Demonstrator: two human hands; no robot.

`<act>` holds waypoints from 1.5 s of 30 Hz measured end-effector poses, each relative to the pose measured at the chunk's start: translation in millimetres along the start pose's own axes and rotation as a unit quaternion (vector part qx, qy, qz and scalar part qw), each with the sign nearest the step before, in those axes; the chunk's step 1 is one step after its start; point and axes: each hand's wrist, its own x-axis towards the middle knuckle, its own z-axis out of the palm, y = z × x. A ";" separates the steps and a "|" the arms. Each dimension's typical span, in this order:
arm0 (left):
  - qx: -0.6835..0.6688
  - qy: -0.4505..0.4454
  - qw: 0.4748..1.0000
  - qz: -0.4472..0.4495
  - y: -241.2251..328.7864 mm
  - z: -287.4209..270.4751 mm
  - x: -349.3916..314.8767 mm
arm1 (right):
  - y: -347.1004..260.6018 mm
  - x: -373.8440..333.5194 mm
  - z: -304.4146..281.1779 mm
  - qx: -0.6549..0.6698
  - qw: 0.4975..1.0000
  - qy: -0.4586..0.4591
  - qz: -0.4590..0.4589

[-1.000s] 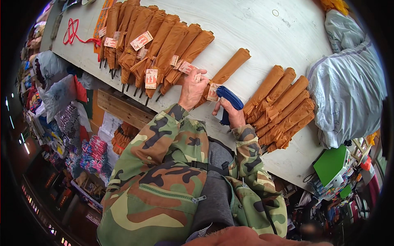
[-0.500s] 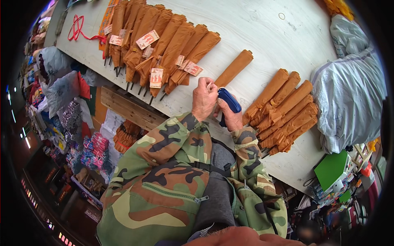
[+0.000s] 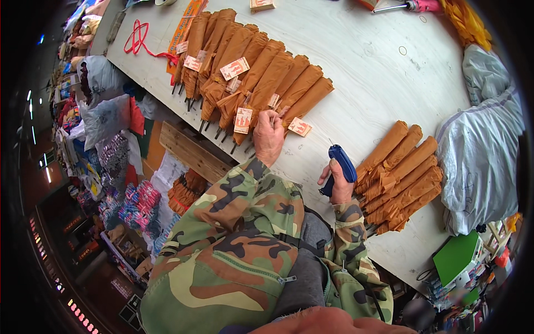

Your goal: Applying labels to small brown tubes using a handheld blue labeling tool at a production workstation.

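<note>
A row of folded brown umbrellas (image 3: 239,61) lies on the table's left, with printed paper tags (image 3: 235,68) on many of them. My left hand (image 3: 268,138) is closed at the lower end of the rightmost umbrella (image 3: 309,102) in this row, its fingertips pinched there. Beside those fingers a tag (image 3: 299,126) lies by that umbrella. In my right hand (image 3: 339,181) is a blue tagging gun (image 3: 341,163), its thin needle pointing away from me. Right of it is a second group of brown umbrellas (image 3: 397,172), on which I see no tags.
Large pale plastic sacks (image 3: 478,150) stand along the table's right side. A red ribbon (image 3: 139,42) lies at the far left, and a stack of tags (image 3: 262,5) at the far edge. Below the table's left edge are a wooden plank (image 3: 192,150) and bagged goods (image 3: 111,111).
My left hand has moved left, and the single umbrella now lies against the left row. My right hand has drawn apart with the tagging gun. The view has shifted slightly.
</note>
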 end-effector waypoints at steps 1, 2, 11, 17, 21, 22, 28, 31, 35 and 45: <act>-0.009 -0.015 0.999 -0.046 -3.2 -1.9 2.7 | -1.7 1.3 0.5 -0.001 1.000 0.004 -0.001; 0.005 -0.006 1.000 -0.009 -3.1 -3.3 2.8 | -5.7 1.7 3.9 -0.002 1.000 -0.012 -0.012; -0.222 -0.104 0.961 -0.128 38.8 -43.6 -19.1 | -12.9 -1.7 11.7 0.011 0.996 -0.058 -0.061; -0.419 -0.292 0.821 -0.256 42.0 -34.4 -49.1 | -20.6 -15.0 8.6 0.022 0.995 -0.088 -0.049; -0.424 -0.308 0.801 -0.288 42.8 -25.7 -53.0 | -25.1 -22.8 8.9 0.045 0.992 -0.115 -0.039; -0.424 -0.309 0.801 -0.288 43.1 -25.0 -52.6 | -27.5 -23.7 9.3 0.045 0.992 -0.115 -0.039; -0.356 -0.344 0.829 -0.259 48.4 -23.2 -49.0 | -35.1 -25.6 11.4 0.013 0.990 -0.143 -0.010; -0.331 -0.367 0.828 -0.264 54.8 -24.2 -47.6 | -36.2 -24.9 11.9 0.025 0.987 -0.158 -0.002; -0.267 -0.413 0.845 -0.210 47.8 -17.3 -47.7 | -34.0 -24.1 7.5 0.032 0.988 -0.148 -0.005; -0.228 -0.344 0.899 -0.149 45.1 21.5 -51.2 | -33.6 -21.8 -15.4 0.025 0.996 -0.070 -0.057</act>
